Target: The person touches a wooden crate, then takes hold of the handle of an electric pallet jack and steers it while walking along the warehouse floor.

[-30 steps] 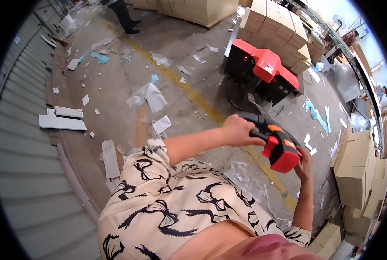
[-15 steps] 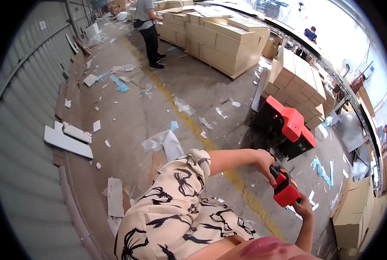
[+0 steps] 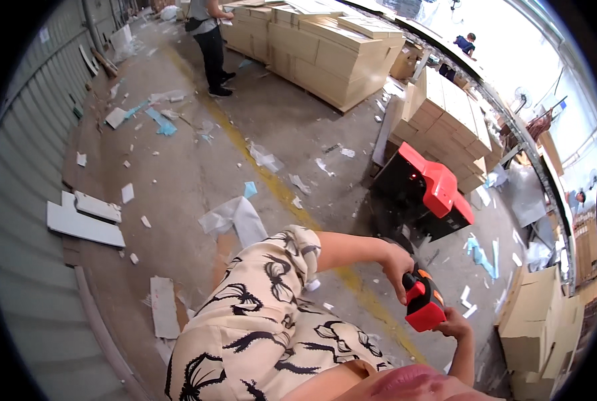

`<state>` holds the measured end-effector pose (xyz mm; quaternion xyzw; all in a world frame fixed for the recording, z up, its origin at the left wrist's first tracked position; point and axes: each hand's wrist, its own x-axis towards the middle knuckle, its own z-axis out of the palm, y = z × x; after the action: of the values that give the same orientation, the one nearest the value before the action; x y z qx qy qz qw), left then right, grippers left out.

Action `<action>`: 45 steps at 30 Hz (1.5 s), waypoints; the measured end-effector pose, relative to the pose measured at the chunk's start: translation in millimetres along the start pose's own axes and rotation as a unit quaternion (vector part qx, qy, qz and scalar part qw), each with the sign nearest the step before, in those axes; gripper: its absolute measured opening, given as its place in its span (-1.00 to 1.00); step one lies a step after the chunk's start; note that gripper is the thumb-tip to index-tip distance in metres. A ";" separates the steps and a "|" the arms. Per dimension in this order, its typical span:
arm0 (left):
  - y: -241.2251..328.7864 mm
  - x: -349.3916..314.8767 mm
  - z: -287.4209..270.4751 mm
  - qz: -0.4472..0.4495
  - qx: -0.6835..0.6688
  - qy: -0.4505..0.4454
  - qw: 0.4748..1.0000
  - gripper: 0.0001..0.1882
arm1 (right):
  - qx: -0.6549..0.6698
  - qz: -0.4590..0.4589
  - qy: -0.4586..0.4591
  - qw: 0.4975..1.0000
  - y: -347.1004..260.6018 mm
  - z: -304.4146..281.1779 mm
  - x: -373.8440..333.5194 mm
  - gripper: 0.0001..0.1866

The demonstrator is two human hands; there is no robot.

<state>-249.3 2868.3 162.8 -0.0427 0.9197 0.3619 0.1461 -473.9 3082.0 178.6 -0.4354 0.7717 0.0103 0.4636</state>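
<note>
A red and black control handle (image 3: 425,309) stands in front of me, belonging to an electric pallet truck (image 3: 439,190) with a red cover and black body. My left hand (image 3: 399,269) is closed around the handle's left grip, its thumb along the near side. On the handle's right side, my right hand (image 3: 455,323) is wrapped round the other grip, its fingers partly hidden behind the red head. A small red light glows on the truck body. The truck's forks are hidden behind its body.
Stacked cartons (image 3: 439,120) stand just beyond the truck, with a larger carton stack (image 3: 332,60) farther off. A person (image 3: 208,50) stands beside it. More cartons (image 3: 529,327) are at right. White boards (image 3: 85,224) and plastic scraps (image 3: 235,220) litter the floor left of a yellow line (image 3: 272,175).
The view has shifted, so the surroundings sit slightly left and higher in it. Both hands keep their hold on the handle, which has moved slightly left in view.
</note>
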 end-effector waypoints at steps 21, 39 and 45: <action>-126.5 -106.3 -50.9 0.010 0.106 0.017 0.994 -0.32 | 0.041 -0.040 0.225 0.973 -131.0 117.8 63.8 -0.68; -188.5 -265.5 -78.2 0.009 0.156 -0.065 0.986 -0.18 | 0.223 -0.051 0.229 0.946 -332.6 243.1 42.6 -0.77; -179.4 -330.0 -35.3 -0.010 0.184 -0.059 0.981 -0.24 | 0.126 -0.041 0.258 0.957 -371.3 297.9 -1.5 -0.47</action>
<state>90.1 2703.7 169.0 -0.0033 0.9598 0.1873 0.2091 -10.2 2977.5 154.0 -0.3925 0.8417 -0.2184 0.2995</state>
